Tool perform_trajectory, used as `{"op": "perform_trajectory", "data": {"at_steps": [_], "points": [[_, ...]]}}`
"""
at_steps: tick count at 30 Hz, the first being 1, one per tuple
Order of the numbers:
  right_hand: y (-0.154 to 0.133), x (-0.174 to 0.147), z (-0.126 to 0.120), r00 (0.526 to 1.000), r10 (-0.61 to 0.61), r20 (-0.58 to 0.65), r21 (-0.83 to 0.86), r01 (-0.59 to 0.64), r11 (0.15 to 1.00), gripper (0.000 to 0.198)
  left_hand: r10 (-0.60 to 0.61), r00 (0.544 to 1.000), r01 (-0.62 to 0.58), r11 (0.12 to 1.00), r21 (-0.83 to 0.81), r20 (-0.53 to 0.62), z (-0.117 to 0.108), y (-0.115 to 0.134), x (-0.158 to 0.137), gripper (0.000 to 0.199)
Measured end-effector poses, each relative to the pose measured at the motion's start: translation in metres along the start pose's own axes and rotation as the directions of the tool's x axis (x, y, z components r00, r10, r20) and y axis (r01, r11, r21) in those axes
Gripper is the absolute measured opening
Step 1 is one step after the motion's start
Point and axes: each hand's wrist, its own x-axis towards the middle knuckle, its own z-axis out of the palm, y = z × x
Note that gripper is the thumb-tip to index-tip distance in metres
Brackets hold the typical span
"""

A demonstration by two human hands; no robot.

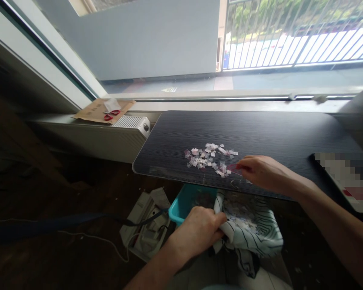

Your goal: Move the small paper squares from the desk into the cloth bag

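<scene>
Fingers of the right hand pinch pink plastic beside scraps on the worktop. Below its near edge, the left hand's fingers clamp a striped cloth, apparently to steady it.

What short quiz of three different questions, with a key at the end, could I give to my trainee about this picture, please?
1. Open question: On what do the red-handled scissors lie?
2. True or false: The left hand grips the edge of the pale, dark-striped liner.
3. Multiple choice: The loose, small whitish flat pieces beside the right hand lie on which surface?
A. the white ribbed radiator
B. the black wood-grain tabletop
C. the pale windowsill

Key: 1. On the flat brown paper-like packet. 2. True. 3. B.
</scene>
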Motion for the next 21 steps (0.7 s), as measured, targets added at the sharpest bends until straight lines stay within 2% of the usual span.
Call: {"op": "perform_trajectory", "data": {"at_steps": [7,17,21], "points": [[0.0,-0.014,-0.007,0.996,0.034,0.083,-0.117,-0.024,0.993,0.026,0.007,1.0,-0.007,1.0,-0.009,0.0,-0.002,0.0,0.002,0.012],[0.002,-0.058,-0.017,0.971,0.084,0.224,-0.074,-0.069,0.995,0.024,-0.028,1.0,0.029,0.999,-0.042,0.013,-0.003,-0.001,0.002,0.007],[-0.005,-0.055,-0.016,0.988,0.034,0.148,0.006,-0.035,0.999,0.024,-0.015,1.0,0.017,0.998,-0.054,0.021,-0.003,0.0,0.003,0.008]]}}
